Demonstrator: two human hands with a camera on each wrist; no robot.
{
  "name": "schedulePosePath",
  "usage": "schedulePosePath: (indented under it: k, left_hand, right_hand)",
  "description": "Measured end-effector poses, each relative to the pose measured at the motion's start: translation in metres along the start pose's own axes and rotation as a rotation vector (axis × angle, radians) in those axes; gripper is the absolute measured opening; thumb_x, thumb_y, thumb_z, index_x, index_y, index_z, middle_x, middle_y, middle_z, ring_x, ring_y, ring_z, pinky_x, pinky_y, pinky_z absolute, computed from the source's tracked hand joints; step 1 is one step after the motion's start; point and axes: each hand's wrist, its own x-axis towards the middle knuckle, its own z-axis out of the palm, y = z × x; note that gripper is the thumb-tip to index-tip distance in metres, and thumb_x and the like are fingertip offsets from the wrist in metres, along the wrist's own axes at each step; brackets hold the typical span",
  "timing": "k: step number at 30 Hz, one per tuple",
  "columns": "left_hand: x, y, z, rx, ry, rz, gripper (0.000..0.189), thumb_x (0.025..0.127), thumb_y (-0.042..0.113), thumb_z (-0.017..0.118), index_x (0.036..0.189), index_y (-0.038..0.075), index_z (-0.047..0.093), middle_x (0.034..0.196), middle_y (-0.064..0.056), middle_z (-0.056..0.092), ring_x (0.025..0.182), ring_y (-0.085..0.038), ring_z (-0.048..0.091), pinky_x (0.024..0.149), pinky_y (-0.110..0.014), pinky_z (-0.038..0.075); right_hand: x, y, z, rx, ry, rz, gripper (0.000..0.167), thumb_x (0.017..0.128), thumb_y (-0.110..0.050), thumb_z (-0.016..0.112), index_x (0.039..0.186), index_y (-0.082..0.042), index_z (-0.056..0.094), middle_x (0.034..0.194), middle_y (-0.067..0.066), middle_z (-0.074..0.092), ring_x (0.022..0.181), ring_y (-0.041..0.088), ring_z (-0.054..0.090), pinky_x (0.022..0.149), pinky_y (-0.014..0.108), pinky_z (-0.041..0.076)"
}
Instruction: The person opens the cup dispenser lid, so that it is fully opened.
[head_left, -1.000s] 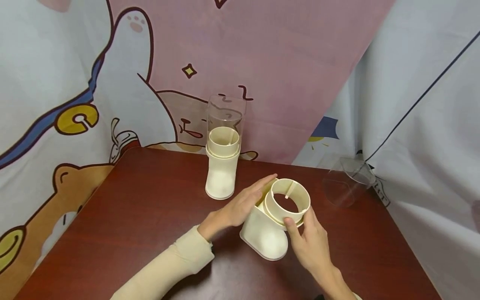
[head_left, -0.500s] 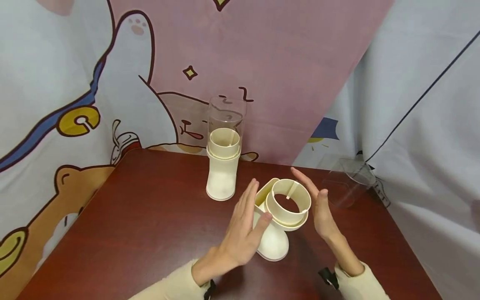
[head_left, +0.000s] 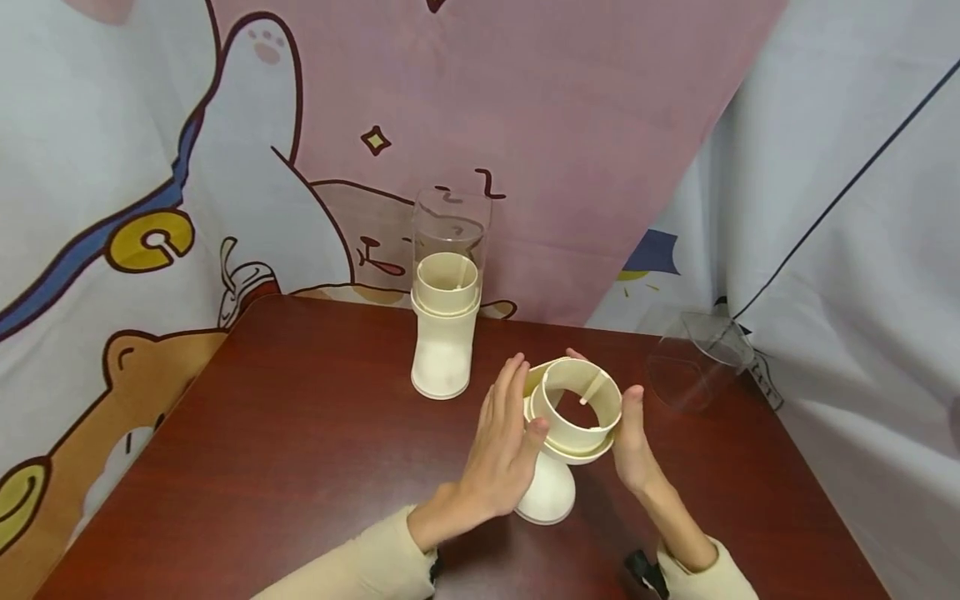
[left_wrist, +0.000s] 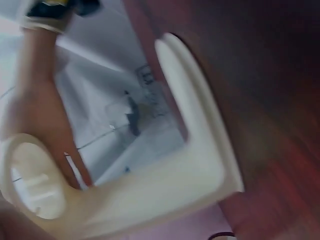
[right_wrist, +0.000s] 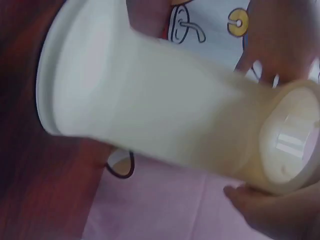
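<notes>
A cream plastic stand with a round open collar on top and a rounded foot stands upright on the table between both hands. My left hand lies along the collar's left side, fingers straight and thumb raised in front. At the collar's right side is my right hand, its thumb pointing up and a fingertip showing behind the rim. The right wrist view has the stand's broad side between the hands. In the left wrist view the stand's bent side profile shows, with the right hand's straight fingers beside the collar. Firm contact is hard to tell.
A similar cream stand topped by a clear tube stands at the back of the table. Another clear container is at the right edge, by the white curtain. The reddish-brown table meets printed cloth behind.
Both hands came off the stand's collar and spread apart, then closed in again at its sides. My left hand moved to the near left side. The stand turned slightly.
</notes>
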Motion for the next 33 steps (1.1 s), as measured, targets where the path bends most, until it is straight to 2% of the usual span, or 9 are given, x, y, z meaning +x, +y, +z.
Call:
schedulePosePath:
  k: [4, 8, 13, 16, 20, 24, 26, 30, 33]
  left_hand:
    - [0.011, -0.014, 0.006, 0.001, 0.043, 0.083, 0.085, 0.101, 0.062, 0.001, 0.156, 0.001, 0.022, 0.163, -0.014, 0.025, 0.149, -0.029, 0.029, 0.116, -0.056, 0.030]
    - [0.021, -0.029, 0.010, -0.106, -0.001, 0.106, 0.085, 0.101, 0.062, 0.001, 0.156, 0.001, 0.023, 0.162, -0.015, 0.026, 0.149, -0.028, 0.031, 0.115, -0.055, 0.032]
    - [0.030, -0.043, 0.008, -0.251, -0.109, 0.137, 0.081, 0.103, 0.059, 0.002, 0.156, 0.001, 0.022, 0.164, -0.012, 0.024, 0.151, -0.027, 0.027, 0.121, -0.048, 0.027]
    - [0.033, -0.044, 0.005, -0.274, -0.160, 0.134, 0.081, 0.102, 0.061, 0.002, 0.158, 0.004, 0.018, 0.165, -0.010, 0.021, 0.152, -0.025, 0.023, 0.123, -0.046, 0.023]
    - [0.032, -0.037, -0.005, -0.214, -0.210, 0.081, 0.091, 0.095, 0.074, 0.002, 0.161, 0.012, 0.011, 0.168, -0.005, 0.012, 0.154, -0.023, 0.018, 0.122, -0.051, 0.023]
    - [0.026, -0.020, -0.023, -0.077, -0.253, 0.078, 0.106, 0.085, 0.087, 0.005, 0.161, 0.014, 0.011, 0.169, -0.001, 0.009, 0.155, -0.023, 0.014, 0.119, -0.059, 0.023]
    - [0.025, -0.012, -0.028, -0.003, -0.283, 0.088, 0.111, 0.082, 0.091, 0.008, 0.162, 0.014, 0.010, 0.169, 0.000, 0.008, 0.156, -0.022, 0.010, 0.120, -0.058, 0.022]
    - [0.029, -0.003, -0.027, 0.107, -0.335, 0.060, 0.116, 0.079, 0.093, 0.011, 0.161, 0.012, 0.007, 0.169, 0.000, 0.007, 0.156, -0.018, 0.008, 0.122, -0.052, 0.022]
    - [0.032, 0.001, -0.022, 0.155, -0.341, 0.029, 0.117, 0.079, 0.093, 0.011, 0.161, 0.009, 0.011, 0.169, -0.004, 0.011, 0.156, -0.018, 0.011, 0.122, -0.050, 0.025]
  right_hand:
    - [-0.011, -0.009, 0.013, -0.025, 0.151, 0.043, 0.082, 0.105, -0.055, 0.002, 0.153, 0.004, 0.032, 0.148, -0.015, 0.047, 0.135, -0.003, 0.041, 0.111, 0.011, 0.024]
    - [-0.019, -0.020, 0.028, -0.071, 0.275, 0.120, 0.073, 0.107, -0.050, 0.006, 0.156, 0.002, 0.026, 0.152, -0.009, 0.040, 0.136, -0.005, 0.036, 0.110, 0.008, 0.021]
    - [-0.026, -0.029, 0.040, -0.101, 0.315, 0.193, 0.062, 0.109, -0.045, 0.010, 0.160, -0.011, 0.016, 0.162, 0.012, 0.024, 0.141, -0.002, 0.027, 0.107, 0.006, 0.021]
    - [-0.027, -0.032, 0.040, -0.125, 0.304, 0.216, 0.059, 0.109, -0.044, 0.012, 0.161, -0.018, 0.013, 0.164, 0.011, 0.020, 0.144, 0.004, 0.024, 0.108, 0.007, 0.021]
    - [-0.027, -0.030, 0.031, -0.206, 0.244, 0.158, 0.064, 0.108, -0.049, 0.022, 0.161, -0.017, 0.012, 0.167, 0.010, 0.011, 0.150, 0.019, 0.015, 0.122, 0.039, 0.014]
    - [-0.025, -0.025, 0.016, -0.324, 0.183, 0.042, 0.081, 0.098, -0.067, 0.039, 0.161, -0.022, 0.016, 0.167, 0.009, 0.013, 0.152, 0.031, 0.010, 0.113, 0.072, 0.009]
    - [-0.024, -0.021, 0.011, -0.372, 0.156, 0.018, 0.089, 0.093, -0.073, 0.044, 0.161, -0.024, 0.016, 0.167, 0.008, 0.016, 0.151, 0.031, 0.016, 0.115, 0.067, 0.017]
    - [-0.025, -0.012, 0.009, -0.481, 0.167, 0.030, 0.092, 0.090, -0.076, 0.044, 0.161, -0.023, 0.017, 0.166, 0.002, 0.022, 0.141, 0.026, 0.038, 0.111, 0.038, 0.037]
    - [-0.025, -0.009, 0.009, -0.569, 0.231, 0.021, 0.090, 0.092, -0.077, 0.037, 0.161, -0.021, 0.020, 0.165, -0.001, 0.026, 0.133, 0.030, 0.049, 0.103, 0.045, 0.045]
